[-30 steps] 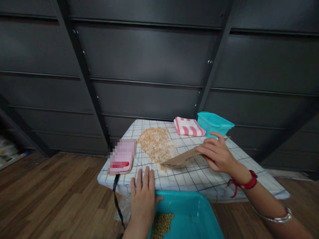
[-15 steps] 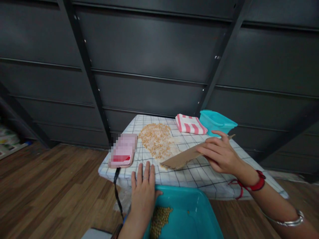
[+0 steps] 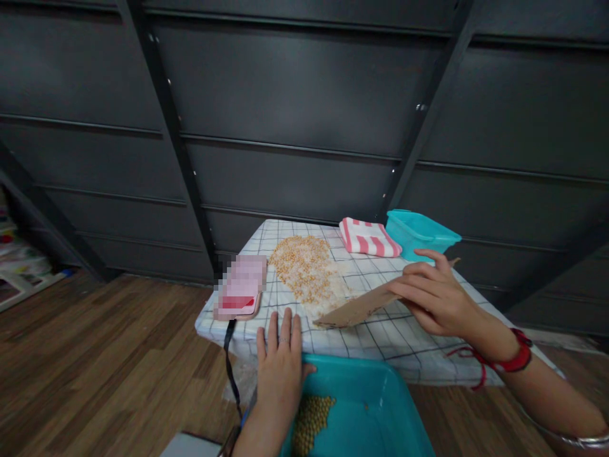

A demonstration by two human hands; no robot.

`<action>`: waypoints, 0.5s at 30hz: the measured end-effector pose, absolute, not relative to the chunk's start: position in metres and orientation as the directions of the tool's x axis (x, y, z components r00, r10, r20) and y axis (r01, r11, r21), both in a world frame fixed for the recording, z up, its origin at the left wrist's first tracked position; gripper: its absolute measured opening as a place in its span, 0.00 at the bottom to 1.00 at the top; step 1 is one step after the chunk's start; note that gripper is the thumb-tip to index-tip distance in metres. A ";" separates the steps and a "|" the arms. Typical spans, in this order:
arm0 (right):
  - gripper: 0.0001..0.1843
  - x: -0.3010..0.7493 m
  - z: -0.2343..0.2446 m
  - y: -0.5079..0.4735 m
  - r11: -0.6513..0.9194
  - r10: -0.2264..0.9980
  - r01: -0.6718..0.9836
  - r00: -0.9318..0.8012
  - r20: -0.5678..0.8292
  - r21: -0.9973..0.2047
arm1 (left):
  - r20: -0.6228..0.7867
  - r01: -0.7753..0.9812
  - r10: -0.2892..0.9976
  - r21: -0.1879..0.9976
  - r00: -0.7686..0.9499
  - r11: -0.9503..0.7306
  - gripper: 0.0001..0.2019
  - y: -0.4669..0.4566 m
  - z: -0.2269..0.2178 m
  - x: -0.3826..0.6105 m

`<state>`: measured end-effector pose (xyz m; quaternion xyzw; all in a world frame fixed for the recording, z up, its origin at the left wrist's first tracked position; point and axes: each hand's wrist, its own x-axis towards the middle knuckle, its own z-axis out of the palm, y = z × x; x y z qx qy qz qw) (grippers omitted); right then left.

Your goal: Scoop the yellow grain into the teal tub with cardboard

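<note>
My right hand (image 3: 435, 295) pinches a strip of brown cardboard (image 3: 354, 310) near its far right end; the lower left edge slopes down to the checked tablecloth. Left of that edge spreads a patch of yellow beans (image 3: 304, 270) mixed with white grains like rice. My left hand (image 3: 280, 368) lies with fingers stretched out over the front edge of the table, its thumb at the rim of a teal basin (image 3: 375, 374). Greenish beans (image 3: 311, 419) sit in the left part of this basin, partly behind my forearm.
A pink phone (image 3: 242, 285) with a black strap lies at the table's left. Towards the back right are a folded red-and-white striped cloth (image 3: 370, 238) and a small turquoise container (image 3: 419, 231). Dark metal panels (image 3: 295, 108) rise behind the table (image 3: 361, 270).
My right hand and the cardboard have shifted slightly right and towards me, away from the bean patch. My left hand keeps its place; the whole view has swung a little.
</note>
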<state>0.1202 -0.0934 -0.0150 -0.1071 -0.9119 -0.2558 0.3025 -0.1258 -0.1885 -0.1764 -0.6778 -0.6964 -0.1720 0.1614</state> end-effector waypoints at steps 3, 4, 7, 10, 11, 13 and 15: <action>0.21 0.121 -0.015 -0.093 0.841 0.046 0.364 -0.785 0.618 0.401 | 0.443 1.000 0.896 0.020 -0.028 0.021 0.31 -0.188 -0.177 -0.125; 0.20 0.121 -0.015 -0.093 0.840 0.045 0.366 -0.783 0.621 0.401 | 0.440 1.000 0.897 0.019 -0.029 0.023 0.31 -0.188 -0.176 -0.125; 0.19 0.119 -0.016 -0.093 0.844 0.043 0.360 -0.784 0.619 0.397 | 0.433 0.999 0.901 0.015 -0.038 0.035 0.30 -0.189 -0.171 -0.123; 0.18 0.118 -0.016 -0.095 0.853 0.047 0.350 -0.789 0.612 0.386 | 0.430 0.999 0.902 0.026 -0.048 0.041 0.29 -0.190 -0.164 -0.121; 0.17 0.119 -0.015 -0.096 0.856 0.048 0.347 -0.791 0.610 0.383 | 0.431 0.999 0.901 0.029 -0.047 0.039 0.29 -0.190 -0.163 -0.120; 0.16 0.122 -0.014 -0.098 0.860 0.046 0.339 -0.796 0.604 0.381 | 0.435 0.999 0.899 0.030 -0.051 0.042 0.30 -0.190 -0.160 -0.119; 0.16 0.123 -0.013 -0.100 0.858 0.049 0.342 -0.798 0.601 0.383 | 0.431 0.998 0.900 0.030 -0.063 0.055 0.30 -0.191 -0.159 -0.119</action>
